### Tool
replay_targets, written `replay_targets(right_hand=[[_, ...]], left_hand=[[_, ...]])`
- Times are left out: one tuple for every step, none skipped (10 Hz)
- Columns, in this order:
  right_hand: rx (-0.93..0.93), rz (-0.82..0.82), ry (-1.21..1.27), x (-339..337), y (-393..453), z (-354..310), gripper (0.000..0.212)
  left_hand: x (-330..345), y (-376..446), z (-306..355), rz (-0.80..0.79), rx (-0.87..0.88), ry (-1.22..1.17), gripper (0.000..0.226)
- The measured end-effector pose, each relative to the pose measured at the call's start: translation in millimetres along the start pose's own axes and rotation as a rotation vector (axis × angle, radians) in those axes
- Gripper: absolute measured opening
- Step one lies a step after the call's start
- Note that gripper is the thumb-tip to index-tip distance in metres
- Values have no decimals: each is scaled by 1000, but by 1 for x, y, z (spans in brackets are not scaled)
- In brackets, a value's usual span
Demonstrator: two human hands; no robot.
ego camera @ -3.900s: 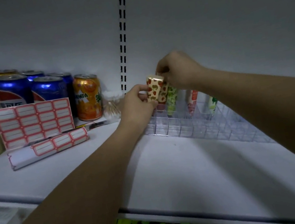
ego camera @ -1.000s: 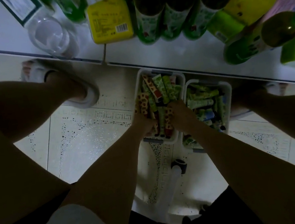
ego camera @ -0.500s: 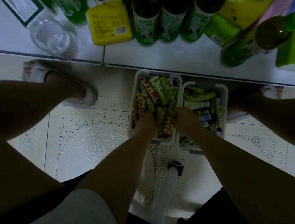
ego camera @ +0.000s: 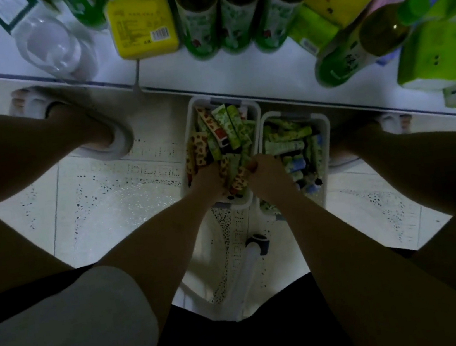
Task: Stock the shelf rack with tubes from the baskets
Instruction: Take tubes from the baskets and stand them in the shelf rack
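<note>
White plastic baskets, both hands down among the tubes.

The left hand [ego camera: 207,180] and right hand [ego camera: 265,175] reach into the left basket [ego camera: 189,125]; a strawberry-print tube [ego camera: 239,181] lies between them, its long axis slanting away from the fingers — whether either hand's fingers grasp it I cannot tell. More tubes [ego camera: 224,132] lie heaped beyond the fingertips; the right basket [ego camera: 324,130] — just beside the right hand — holds green and blue ones.

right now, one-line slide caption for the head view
Both hands, left hand and right hand, dig among tubes in the left basket.
</note>
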State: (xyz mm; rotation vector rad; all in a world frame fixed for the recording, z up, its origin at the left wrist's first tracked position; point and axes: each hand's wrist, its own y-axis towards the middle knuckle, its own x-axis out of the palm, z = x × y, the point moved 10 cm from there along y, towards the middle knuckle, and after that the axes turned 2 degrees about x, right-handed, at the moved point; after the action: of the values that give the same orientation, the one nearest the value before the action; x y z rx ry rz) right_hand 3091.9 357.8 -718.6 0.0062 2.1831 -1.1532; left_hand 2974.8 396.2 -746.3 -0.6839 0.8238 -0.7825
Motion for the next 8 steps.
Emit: replay_targets(right_hand=[[35, -6, 52, -4, 5, 10, 28], [33, -28, 68, -14, 15, 8, 16], [37, -21, 116, -29, 15, 5, 17], [15, -8, 150, -40, 15, -4, 6], [-102, 41, 124, -57, 8, -28, 10], [-240, 92, 125, -79, -14, -58, 11], [-380, 94, 180, -93, -44, -92, 13], [-563, 161, 208, -111, -79, -132, 22]], left_hand=[[1, 13, -7, 18, -20, 10, 32], [-8, 11, -6, 34, 16, 13, 34], [-12, 1, -3, -21, 47, -65, 36], [-21, -3, 0, -96, 63, -173, 40], [-51, -14, 9, -120, 64, -290, 33], [-91, -39, 32, -68, 110, -389, 38], [-131, -78, 62, -5, 208, -455, 37], [-173, -127, 93, 63, 317, -541, 19]])
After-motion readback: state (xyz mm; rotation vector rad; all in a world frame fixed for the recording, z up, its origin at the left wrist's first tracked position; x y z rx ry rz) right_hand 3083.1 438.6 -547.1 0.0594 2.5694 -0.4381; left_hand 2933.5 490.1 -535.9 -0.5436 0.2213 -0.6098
